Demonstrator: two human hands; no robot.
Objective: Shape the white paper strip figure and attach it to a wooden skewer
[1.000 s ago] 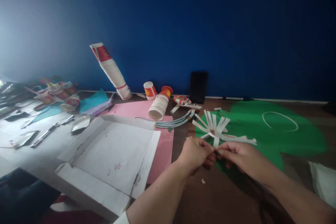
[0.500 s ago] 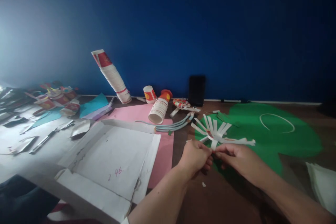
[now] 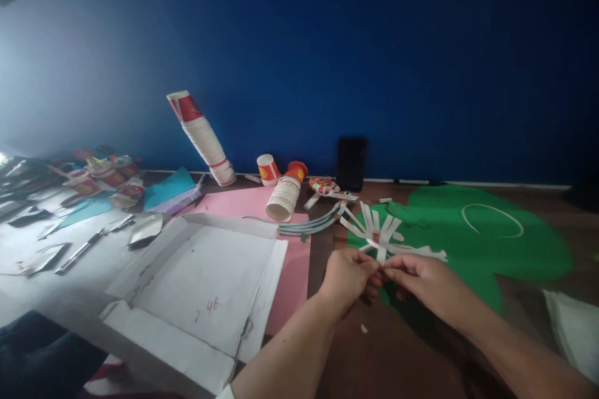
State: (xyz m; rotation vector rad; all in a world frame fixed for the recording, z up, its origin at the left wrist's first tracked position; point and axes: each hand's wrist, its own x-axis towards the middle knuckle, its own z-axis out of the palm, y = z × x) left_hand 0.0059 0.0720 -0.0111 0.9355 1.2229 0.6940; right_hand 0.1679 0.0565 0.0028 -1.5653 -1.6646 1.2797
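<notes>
A paper cup cut into strips (image 3: pixel 378 235), its white strips fanned out like a flower, is held over the dark table by one near strip. My left hand (image 3: pixel 349 273) pinches that strip's end from the left. My right hand (image 3: pixel 423 280) pinches the same end from the right, its fingertips almost touching the left ones. One longer, ragged white strip reaches out to the right above my right hand. Green paper (image 3: pixel 449 243) lies under and behind the cut cup. The exact grip at the fingertips is partly hidden.
A shallow white box lid (image 3: pixel 201 287) lies at left on pink paper (image 3: pixel 292 287). Behind stand a leaning stack of paper cups (image 3: pixel 206 143), more cups (image 3: pixel 283 198), a coiled grey cable (image 3: pixel 309 225) and a phone (image 3: pixel 351 163). White napkins (image 3: pixel 573 324) lie at right.
The cut cup has turned and tilted slightly, its long strip shifting a little left. Both hands stay pinched together at nearly the same place.
</notes>
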